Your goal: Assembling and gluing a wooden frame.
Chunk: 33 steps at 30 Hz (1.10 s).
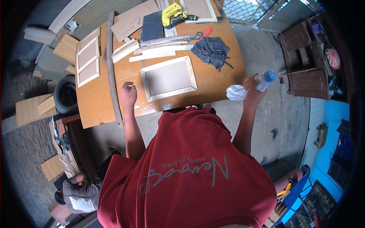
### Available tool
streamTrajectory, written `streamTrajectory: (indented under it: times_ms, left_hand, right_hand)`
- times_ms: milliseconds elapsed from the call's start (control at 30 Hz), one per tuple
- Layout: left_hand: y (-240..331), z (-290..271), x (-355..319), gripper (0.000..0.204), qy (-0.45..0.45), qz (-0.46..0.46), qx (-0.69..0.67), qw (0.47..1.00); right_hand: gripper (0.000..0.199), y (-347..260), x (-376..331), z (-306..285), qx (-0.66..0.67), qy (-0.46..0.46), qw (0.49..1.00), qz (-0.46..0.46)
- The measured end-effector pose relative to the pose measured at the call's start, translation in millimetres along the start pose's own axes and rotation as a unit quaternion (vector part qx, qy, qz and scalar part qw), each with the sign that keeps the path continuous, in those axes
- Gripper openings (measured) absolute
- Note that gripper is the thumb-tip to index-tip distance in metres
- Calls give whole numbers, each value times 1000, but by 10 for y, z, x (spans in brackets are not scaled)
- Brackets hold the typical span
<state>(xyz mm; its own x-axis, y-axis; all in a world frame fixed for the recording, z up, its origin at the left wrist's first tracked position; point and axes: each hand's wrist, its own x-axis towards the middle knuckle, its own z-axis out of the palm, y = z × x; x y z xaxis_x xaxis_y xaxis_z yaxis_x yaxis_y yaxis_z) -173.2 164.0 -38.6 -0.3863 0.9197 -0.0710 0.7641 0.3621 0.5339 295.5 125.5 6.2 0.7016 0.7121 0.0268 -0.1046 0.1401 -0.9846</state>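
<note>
My right hand (254, 93), past the table's right edge, is closed round a clear plastic bottle (262, 84) with a blue cap. A crumpled white cloth (236, 92) is against the left side of that hand; whether the fingers grip it too, I cannot tell. Over the table's near edge hovers my left hand (129, 93), its fingers half curled and apart, with nothing visible in them. Between my hands a pale wooden frame with a grey-beige panel (169, 78) lies flat on the orange-brown table (213, 85). The left hand is beside this frame, not touching it.
Wood strips (159, 49), scissors (197, 35), a dark crumpled cloth (211, 51) and a yellow-black power tool (174, 16) lie farther back. A long wooden bar (111, 68) crosses the left side, near another frame (88, 57). Someone in grey (80, 195) is at lower left.
</note>
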Motion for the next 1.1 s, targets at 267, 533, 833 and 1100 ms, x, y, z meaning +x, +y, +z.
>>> streamTrajectory:
  times_ms: [267, 533, 833, 1100]
  left_hand:
    - [-500, 619, 257, 34, -2, -38, -57, 998]
    - [-372, 1127, 641, 58, 28, -88, -1, 996]
    - [-323, 1309, 788, 47, 12, -145, 11, 989]
    - [-432, 1096, 725, 32, 97, -78, -122, 985]
  right_hand:
    - [19, 102, 112, -42, 35, -53, 997, 52]
    - [17, 83, 247, 53, 13, -95, 995, 41]
    - [15, 147, 106, 65, -34, -106, 992, 58]
    - [12, 406, -94, 113, -92, -133, 986, 28]
